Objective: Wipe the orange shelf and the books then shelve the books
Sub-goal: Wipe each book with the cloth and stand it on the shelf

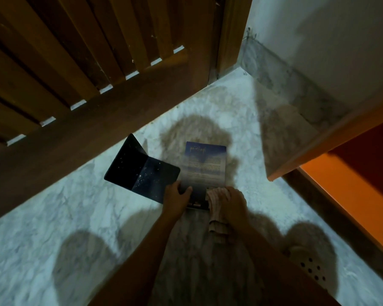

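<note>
Closest to the camera, two bare forearms reach forward over the pale marble floor [53, 217], and a light shoe [312, 269] with round holes shows at the lower right in shadow. The left hand [177, 196] grips the near left corner of the blue book [205, 166], with the thumb laid on the cover and the fingers curled at the book's edge. The right hand [233, 202] bears down on a striped cloth [217, 219], its fingers curled over the cloth and holding it against the near right corner of the same book. The loose end of the cloth trails back towards the person. The blue book lies flat on the floor in front of the person, cover up. Its print is too blurred to read. Just to its left a dark book [139, 171] with pale specks lies open, its far half tilted up, its near half touching the blue book by the left hand. To the right, apart from both books, stands the orange shelf [341, 191], with a deeper red recess behind its front edge. Farther off, a slatted wooden door [75, 62] fills the upper left, and a white wall [318, 29] with a grey marble skirting [285, 82] closes the corner.
</note>
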`<state>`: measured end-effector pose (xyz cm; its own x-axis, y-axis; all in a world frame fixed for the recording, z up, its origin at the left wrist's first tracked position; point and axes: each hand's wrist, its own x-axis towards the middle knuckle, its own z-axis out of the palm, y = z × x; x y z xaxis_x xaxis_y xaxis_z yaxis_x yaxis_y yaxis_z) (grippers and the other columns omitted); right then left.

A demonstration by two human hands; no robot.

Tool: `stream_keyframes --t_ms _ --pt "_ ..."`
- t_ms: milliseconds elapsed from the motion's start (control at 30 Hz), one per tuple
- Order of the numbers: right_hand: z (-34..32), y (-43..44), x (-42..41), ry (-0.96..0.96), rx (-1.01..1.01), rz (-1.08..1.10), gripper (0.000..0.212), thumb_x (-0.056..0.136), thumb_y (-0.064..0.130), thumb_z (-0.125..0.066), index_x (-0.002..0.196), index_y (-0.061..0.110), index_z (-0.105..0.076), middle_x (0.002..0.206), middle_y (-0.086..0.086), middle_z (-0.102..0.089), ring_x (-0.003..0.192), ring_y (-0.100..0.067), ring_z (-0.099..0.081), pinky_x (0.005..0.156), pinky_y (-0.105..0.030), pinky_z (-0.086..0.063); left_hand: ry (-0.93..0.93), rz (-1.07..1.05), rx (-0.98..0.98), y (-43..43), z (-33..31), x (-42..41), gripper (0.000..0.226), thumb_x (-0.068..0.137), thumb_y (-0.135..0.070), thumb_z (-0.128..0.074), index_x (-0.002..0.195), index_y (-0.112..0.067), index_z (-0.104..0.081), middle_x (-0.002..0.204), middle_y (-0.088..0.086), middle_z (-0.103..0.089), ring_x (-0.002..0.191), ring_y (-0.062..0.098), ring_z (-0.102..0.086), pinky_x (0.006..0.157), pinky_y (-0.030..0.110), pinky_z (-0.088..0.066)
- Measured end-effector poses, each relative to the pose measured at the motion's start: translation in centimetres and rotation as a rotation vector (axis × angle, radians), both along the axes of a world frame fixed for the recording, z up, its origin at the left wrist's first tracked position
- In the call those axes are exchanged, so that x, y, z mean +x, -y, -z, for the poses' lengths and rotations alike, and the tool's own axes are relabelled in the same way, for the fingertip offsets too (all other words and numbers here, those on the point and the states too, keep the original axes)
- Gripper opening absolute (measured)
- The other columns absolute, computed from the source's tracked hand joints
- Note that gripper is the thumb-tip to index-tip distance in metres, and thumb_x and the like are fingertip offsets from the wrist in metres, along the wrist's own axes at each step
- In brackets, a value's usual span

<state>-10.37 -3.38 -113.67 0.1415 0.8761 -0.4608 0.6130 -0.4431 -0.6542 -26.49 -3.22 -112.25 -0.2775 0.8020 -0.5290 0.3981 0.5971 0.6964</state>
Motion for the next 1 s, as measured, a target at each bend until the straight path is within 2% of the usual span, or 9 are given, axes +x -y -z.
stream_keyframes --t_ms 200,333,433,500,600,733,867,933,1000 --pt "0.2 0.1 0.1 -0.017 0.023 -0.014 0.023 0.096 0.017 -0.047 0.112 0.003 -0.057 0.113 -0.016 -0.056 0.088 -0.015 -0.046 0.076 -0.02 -0.033 -0.084 -0.005 -0.007 -0.5 -0.1 0.4 0.044 0.093 -0.026 -0.055 0.131 -0.005 -0.048 0.131 0.017 -0.048 0.114 0.026 -0.052 0.093 0.034 -0.045" --pt "0.3 0.3 0.3 -0.025 0.036 -0.027 0.024 0.096 0.02 -0.048 0.113 0.005 -0.057 0.115 -0.015 -0.056 0.088 -0.014 -0.046 0.076 -0.019 -0.034 -0.034 -0.034 0.013 -0.3 -0.3 0.7 0.039 0.096 -0.024 -0.049 0.13 -0.005 -0.046 0.131 0.015 -0.047 0.113 0.024 -0.051 0.091 0.032 -0.045" --pt "0.4 0.4 0.4 -0.014 0.04 -0.042 0.024 0.097 0.018 -0.047 0.115 0.004 -0.055 0.116 -0.014 -0.054 0.088 -0.011 -0.042 0.066 -0.001 -0.028 0.063 -0.079 0.02 0.0 -0.9 1.3 0.032 0.1 -0.021 -0.04 0.128 -0.008 -0.043 0.127 0.013 -0.051 0.102 0.017 -0.051 0.081 0.026 -0.042" --pt "0.6 0.3 0.5 -0.018 0.042 -0.038 0.023 0.097 0.017 -0.047 0.114 0.004 -0.056 0.115 -0.014 -0.053 0.087 -0.011 -0.042 0.06 0.003 -0.03 0.115 -0.098 0.046 0.2 -1.2 1.6 0.029 0.101 -0.019 -0.036 0.127 -0.006 -0.041 0.125 0.014 -0.053 0.098 0.014 -0.051 0.076 0.023 -0.044" --pt "0.8 0.3 0.6 -0.007 0.052 -0.048 0.021 0.097 0.017 -0.047 0.112 0.005 -0.056 0.113 -0.014 -0.054 0.084 -0.011 -0.043 0.059 0.002 -0.031 0.126 -0.098 0.098 0.2 -1.5 1.6 0.031 0.101 -0.017 -0.036 0.13 -0.008 -0.04 0.128 0.014 -0.052 0.102 0.016 -0.051 0.075 0.021 -0.045" --pt "0.2 0.4 0.7 -0.014 0.058 -0.049 0.023 0.096 0.014 -0.048 0.114 0.002 -0.057 0.114 -0.017 -0.055 0.09 -0.015 -0.044 0.063 -0.003 -0.028 0.157 -0.079 0.14 -0.1 -2.4 1.6 0.041 0.101 -0.015 -0.037 0.142 -0.017 -0.035 0.141 0.012 -0.045 0.126 0.026 -0.047 0.103 0.042 -0.043" --pt "-1.9 0.8 1.1 -0.086 0.047 -0.01 0.029 0.098 0.016 -0.045 0.124 0.006 -0.05 0.118 -0.013 -0.056 0.107 -0.024 -0.053 0.085 -0.02 -0.033 0.194 -0.074 0.193 -0.3 -4.8 1.7 0.041 0.101 -0.014 -0.037 0.141 -0.023 -0.039 0.143 0.011 -0.044 0.128 0.025 -0.045 0.104 0.039 -0.043" --pt "-3.8 0.9 1.4 -0.167 0.045 0.092 0.027 0.098 0.02 -0.044 0.125 0.016 -0.046 0.114 -0.008 -0.056 0.104 -0.023 -0.055 0.08 -0.026 -0.039 0.219 -0.084 0.232 -0.1 -6.8 1.4 0.04 0.1 -0.012 -0.039 0.139 -0.021 -0.042 0.142 0.009 -0.045 0.125 0.02 -0.046 0.1 0.03 -0.042" --pt "-6.5 0.9 1.8 -0.225 0.123 0.184 0.013 0.097 0.02 -0.045 0.109 0.025 -0.047 0.099 -0.003 -0.06 0.094 -0.024 -0.059 0.071 -0.029 -0.041 0.261 -0.092 0.268 0.5 -9.3 0.8 0.039 0.1 -0.012 -0.04 0.137 -0.02 -0.045 0.141 0.009 -0.047 0.123 0.02 -0.048 0.101 0.034 -0.043"
